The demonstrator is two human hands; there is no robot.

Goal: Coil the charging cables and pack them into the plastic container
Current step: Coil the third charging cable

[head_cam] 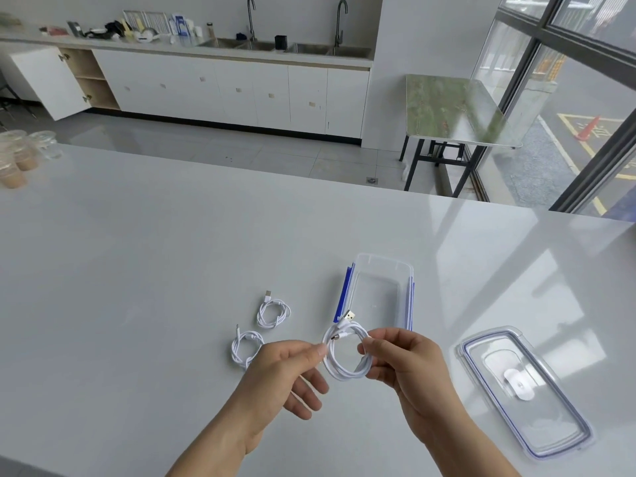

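Observation:
A white charging cable (344, 370) is coiled into a loop and held above the table between both hands, its USB plug sticking up at the top. My left hand (285, 373) pinches the loop's left side with thumb and forefinger. My right hand (402, 363) pinches its right side. Two more coiled white cables lie on the table to the left: one (273, 313) farther away, one (245, 349) nearer and partly behind my left hand. The clear plastic container (406, 270) with blue clips stands open just beyond the held cable, with nothing inside.
The container's clear lid (550, 428) with a blue seal lies flat to the right of my right hand. Several plastic cups (20, 156) stand at the white table's far left corner. A kitchen counter with sinks and a small green table are across the room.

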